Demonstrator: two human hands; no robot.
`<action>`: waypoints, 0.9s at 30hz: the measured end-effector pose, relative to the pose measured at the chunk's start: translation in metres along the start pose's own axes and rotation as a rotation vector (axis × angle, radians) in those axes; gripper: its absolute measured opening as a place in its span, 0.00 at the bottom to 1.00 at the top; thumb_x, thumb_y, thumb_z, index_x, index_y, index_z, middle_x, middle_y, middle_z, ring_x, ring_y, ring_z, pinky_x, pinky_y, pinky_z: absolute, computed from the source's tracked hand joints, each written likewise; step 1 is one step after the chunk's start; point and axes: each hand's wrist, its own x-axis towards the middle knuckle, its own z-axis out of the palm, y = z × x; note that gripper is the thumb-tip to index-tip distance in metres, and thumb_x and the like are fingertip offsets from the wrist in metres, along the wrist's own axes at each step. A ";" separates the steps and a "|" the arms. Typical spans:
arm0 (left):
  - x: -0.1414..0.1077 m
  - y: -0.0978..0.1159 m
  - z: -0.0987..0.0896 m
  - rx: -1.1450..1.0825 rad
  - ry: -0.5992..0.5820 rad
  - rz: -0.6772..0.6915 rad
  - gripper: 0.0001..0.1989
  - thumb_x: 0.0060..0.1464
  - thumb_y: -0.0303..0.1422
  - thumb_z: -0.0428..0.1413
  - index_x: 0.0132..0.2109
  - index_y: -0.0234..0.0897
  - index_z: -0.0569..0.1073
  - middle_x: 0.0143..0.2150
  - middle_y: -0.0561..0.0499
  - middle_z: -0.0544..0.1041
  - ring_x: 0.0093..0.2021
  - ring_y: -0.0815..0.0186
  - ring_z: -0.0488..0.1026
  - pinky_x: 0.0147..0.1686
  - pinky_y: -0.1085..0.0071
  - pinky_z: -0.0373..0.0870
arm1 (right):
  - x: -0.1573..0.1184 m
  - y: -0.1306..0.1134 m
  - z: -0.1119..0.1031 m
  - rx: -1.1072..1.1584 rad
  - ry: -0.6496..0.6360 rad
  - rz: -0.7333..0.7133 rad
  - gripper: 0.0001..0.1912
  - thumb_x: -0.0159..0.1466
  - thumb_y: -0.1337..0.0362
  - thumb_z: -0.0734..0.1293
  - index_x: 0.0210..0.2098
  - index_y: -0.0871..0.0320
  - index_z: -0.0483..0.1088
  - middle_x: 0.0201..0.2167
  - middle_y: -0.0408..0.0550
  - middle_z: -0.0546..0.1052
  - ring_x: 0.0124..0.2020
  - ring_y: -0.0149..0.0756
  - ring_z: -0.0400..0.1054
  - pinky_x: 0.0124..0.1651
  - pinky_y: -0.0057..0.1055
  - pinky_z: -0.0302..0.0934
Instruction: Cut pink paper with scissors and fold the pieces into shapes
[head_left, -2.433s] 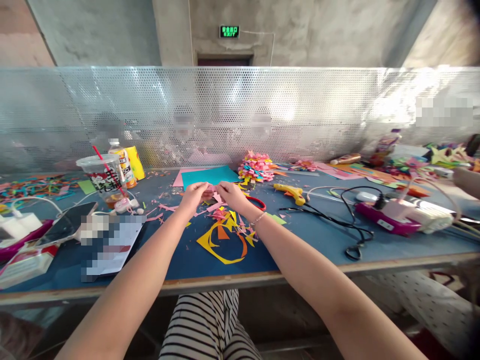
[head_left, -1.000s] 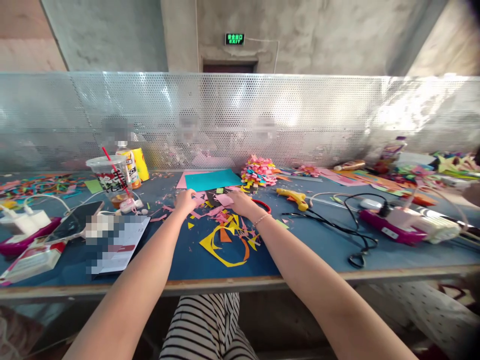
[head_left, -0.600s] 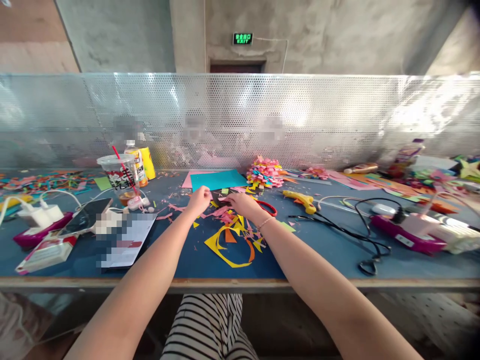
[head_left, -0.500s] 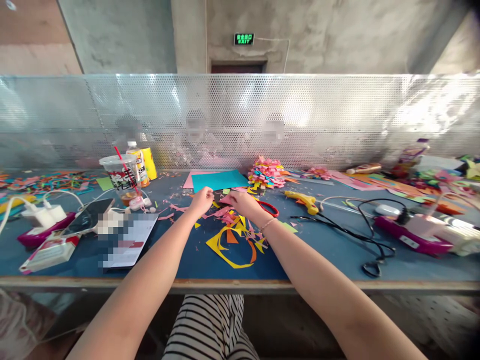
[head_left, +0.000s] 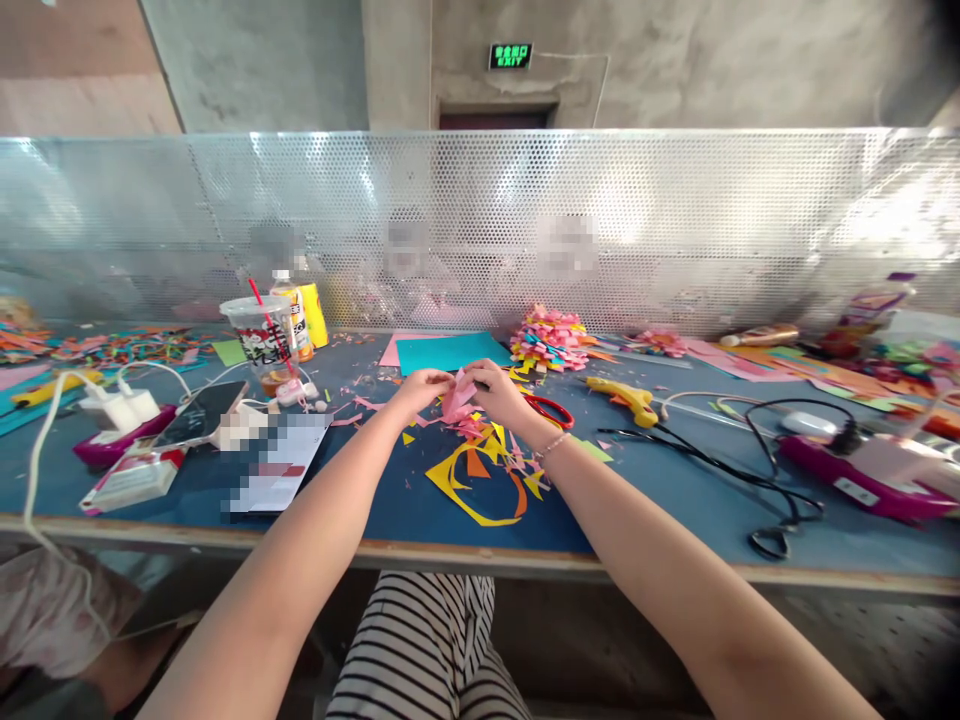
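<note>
Between my two hands is a piece of pink paper (head_left: pixel 458 400), raised a little over the paper scraps. My left hand (head_left: pixel 424 386) pinches its left side, while my right hand (head_left: pixel 498 392) has its fingers closed on the right side. Red-handled scissors (head_left: pixel 551 411) lie beside my right hand, their blades hidden. Under and in front of the hands are pink scraps and a cut yellow sheet (head_left: pixel 457 493) with a rounded opening. Behind them sit a blue sheet (head_left: pixel 448 354) and a ball of layered pink, yellow and blue paper strips (head_left: pixel 550 338).
A yellow glue gun (head_left: pixel 624 398) and black cables (head_left: pixel 697 460) lie at right, near a purple power strip (head_left: pixel 847 478). To the left stand a plastic cup (head_left: pixel 259 335), a phone (head_left: pixel 206 412) and a tablet (head_left: pixel 279 470). A perforated metal screen (head_left: pixel 480 230) borders the back.
My hands have come closer together, and the pink paper now stands up between them. The camera view has turned slightly left and down, so everything appears shifted right.
</note>
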 end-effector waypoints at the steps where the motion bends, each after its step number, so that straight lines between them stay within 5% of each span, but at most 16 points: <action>1: 0.000 0.000 0.000 -0.019 -0.021 0.004 0.09 0.41 0.32 0.55 0.33 0.33 0.72 0.31 0.48 0.74 0.27 0.71 0.67 0.26 0.75 0.62 | 0.000 0.000 0.000 0.026 -0.009 0.019 0.13 0.49 0.76 0.55 0.26 0.59 0.69 0.35 0.48 0.67 0.40 0.33 0.62 0.46 0.31 0.56; 7: 0.003 -0.004 0.000 -0.094 0.030 -0.017 0.05 0.41 0.31 0.55 0.27 0.34 0.66 0.18 0.55 0.65 0.18 0.75 0.62 0.19 0.77 0.57 | 0.002 0.004 0.004 0.278 0.060 0.254 0.16 0.53 0.69 0.55 0.41 0.58 0.63 0.28 0.43 0.69 0.28 0.30 0.63 0.32 0.27 0.58; 10: 0.004 -0.004 0.000 -0.056 0.072 -0.017 0.06 0.42 0.31 0.53 0.27 0.36 0.63 0.16 0.57 0.63 0.17 0.73 0.62 0.20 0.75 0.58 | 0.003 0.007 0.007 0.334 0.103 0.329 0.14 0.55 0.64 0.55 0.41 0.58 0.61 0.23 0.40 0.66 0.24 0.28 0.60 0.28 0.25 0.56; 16: -0.001 0.003 0.003 0.032 0.038 0.099 0.07 0.42 0.30 0.53 0.23 0.37 0.61 0.18 0.56 0.65 0.19 0.72 0.64 0.23 0.73 0.62 | 0.002 0.010 0.005 0.073 0.163 0.265 0.06 0.52 0.63 0.58 0.28 0.59 0.60 0.20 0.38 0.59 0.22 0.26 0.53 0.25 0.23 0.49; 27: -0.004 0.010 0.003 -0.352 0.111 -0.060 0.07 0.38 0.31 0.57 0.26 0.34 0.68 0.22 0.52 0.72 0.23 0.68 0.70 0.31 0.67 0.68 | -0.002 -0.009 -0.002 -0.030 0.080 0.212 0.07 0.53 0.64 0.58 0.30 0.59 0.63 0.22 0.40 0.65 0.24 0.27 0.56 0.27 0.24 0.50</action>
